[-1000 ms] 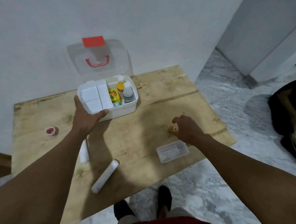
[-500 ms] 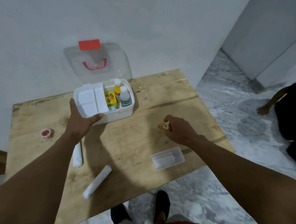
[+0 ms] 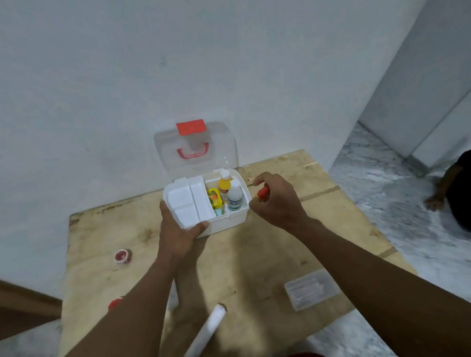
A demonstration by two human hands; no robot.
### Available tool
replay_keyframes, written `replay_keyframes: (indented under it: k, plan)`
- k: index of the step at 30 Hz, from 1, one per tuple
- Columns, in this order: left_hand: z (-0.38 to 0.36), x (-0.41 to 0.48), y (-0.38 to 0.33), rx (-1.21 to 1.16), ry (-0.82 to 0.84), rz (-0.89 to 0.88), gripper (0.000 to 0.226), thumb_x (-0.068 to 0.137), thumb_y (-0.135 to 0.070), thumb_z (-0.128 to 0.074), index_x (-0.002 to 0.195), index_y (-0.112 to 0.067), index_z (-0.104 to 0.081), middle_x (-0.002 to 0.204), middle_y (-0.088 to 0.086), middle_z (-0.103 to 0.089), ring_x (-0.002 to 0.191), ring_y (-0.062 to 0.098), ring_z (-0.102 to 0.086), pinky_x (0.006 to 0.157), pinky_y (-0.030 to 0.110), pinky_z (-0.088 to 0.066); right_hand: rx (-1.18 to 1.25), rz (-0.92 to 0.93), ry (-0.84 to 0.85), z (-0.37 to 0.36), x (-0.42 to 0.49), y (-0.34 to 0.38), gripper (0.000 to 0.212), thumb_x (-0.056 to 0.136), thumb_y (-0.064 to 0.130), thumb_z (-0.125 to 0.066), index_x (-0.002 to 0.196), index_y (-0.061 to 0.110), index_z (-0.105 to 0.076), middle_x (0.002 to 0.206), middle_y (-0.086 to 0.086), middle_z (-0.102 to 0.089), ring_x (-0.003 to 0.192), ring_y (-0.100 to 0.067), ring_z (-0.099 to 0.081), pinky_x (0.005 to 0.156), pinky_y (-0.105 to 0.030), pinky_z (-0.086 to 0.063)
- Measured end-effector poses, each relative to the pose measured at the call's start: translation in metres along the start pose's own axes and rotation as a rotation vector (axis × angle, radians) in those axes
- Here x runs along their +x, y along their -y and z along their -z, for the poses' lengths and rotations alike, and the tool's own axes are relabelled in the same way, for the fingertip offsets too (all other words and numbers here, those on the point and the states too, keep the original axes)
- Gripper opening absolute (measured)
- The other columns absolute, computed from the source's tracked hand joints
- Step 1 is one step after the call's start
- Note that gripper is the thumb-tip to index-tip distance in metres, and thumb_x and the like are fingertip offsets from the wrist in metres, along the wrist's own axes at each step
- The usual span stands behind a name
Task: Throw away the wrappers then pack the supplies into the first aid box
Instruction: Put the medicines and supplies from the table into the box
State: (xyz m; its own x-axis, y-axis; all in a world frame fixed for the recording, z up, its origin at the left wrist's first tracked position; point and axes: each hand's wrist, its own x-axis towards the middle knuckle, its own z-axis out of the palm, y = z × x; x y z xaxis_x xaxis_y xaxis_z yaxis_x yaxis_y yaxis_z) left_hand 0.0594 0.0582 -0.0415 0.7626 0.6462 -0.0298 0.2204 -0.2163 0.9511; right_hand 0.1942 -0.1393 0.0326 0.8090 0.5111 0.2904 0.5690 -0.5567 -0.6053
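The white first aid box [image 3: 232, 219] stands open on the wooden table [image 3: 260, 259], its clear lid [image 3: 197, 150] leaning back against the wall. Inside are a white tray, a yellow bottle [image 3: 225, 185], a white bottle [image 3: 234, 197] and a small yellow carton [image 3: 214, 198]. My left hand [image 3: 178, 230] grips the box's front left corner. My right hand [image 3: 278, 200] hovers just right of the box, closed on a small orange-red item [image 3: 263, 193]. A white gauze roll [image 3: 205, 332] and a clear flat case [image 3: 311, 289] lie near the table's front edge.
A red tape roll [image 3: 123, 256] sits at the table's left, and a small red object [image 3: 115, 303] peeks from behind my left forearm. Another white roll is mostly hidden under that forearm. A person in dark clothes [image 3: 464, 193] sits on the marble floor at right.
My right hand lifted the small item off the table and carried it up and left to the box's right side. My left hand has stayed on the box.
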Motion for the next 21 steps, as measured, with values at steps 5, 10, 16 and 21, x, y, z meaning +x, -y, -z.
replay_keyframes:
  k: [5,10,16,21]
  plan:
    - [-0.001,-0.002,-0.005,0.003,-0.022,-0.019,0.096,0.07,-0.016,-0.088,0.142,-0.021,-0.024,0.123,-0.008,-0.052,0.109,0.012,-0.052,0.088,0.027,-0.045,0.065,0.028,0.005,-0.015,0.008,0.009,0.041,0.07,0.007,-0.067,0.107,0.012,-0.052,0.075,0.0,-0.055,0.066,-0.019,-0.05,0.059,-0.036,-0.048]
    - [-0.002,-0.002,-0.006,-0.011,-0.026,-0.032,0.093,0.07,-0.015,-0.088,0.14,-0.022,-0.027,0.123,-0.01,-0.053,0.107,0.006,-0.053,0.072,0.004,-0.042,0.074,0.09,0.002,-0.034,0.02,0.01,0.038,0.075,0.016,-0.07,0.11,0.016,-0.056,0.091,-0.005,-0.065,0.071,-0.02,-0.064,0.067,-0.039,-0.057]
    - [0.0,-0.001,-0.005,-0.044,-0.006,-0.056,0.095,0.066,-0.026,-0.088,0.14,-0.026,-0.028,0.127,-0.014,-0.053,0.117,0.001,-0.053,0.08,0.009,-0.048,0.081,0.101,0.106,-0.054,0.023,0.015,0.036,0.079,0.017,-0.071,0.108,0.027,-0.052,0.094,0.0,-0.066,0.07,-0.019,-0.069,0.069,-0.039,-0.058]
    - [0.0,-0.004,-0.011,-0.067,0.004,-0.079,0.092,0.066,-0.03,-0.083,0.139,-0.026,-0.028,0.124,-0.02,-0.051,0.114,-0.011,-0.051,0.079,0.004,-0.047,-0.081,0.129,0.131,-0.067,0.022,0.008,0.031,0.079,0.019,-0.07,0.105,0.022,-0.053,0.09,-0.004,-0.068,0.076,-0.024,-0.065,0.067,-0.038,-0.056]
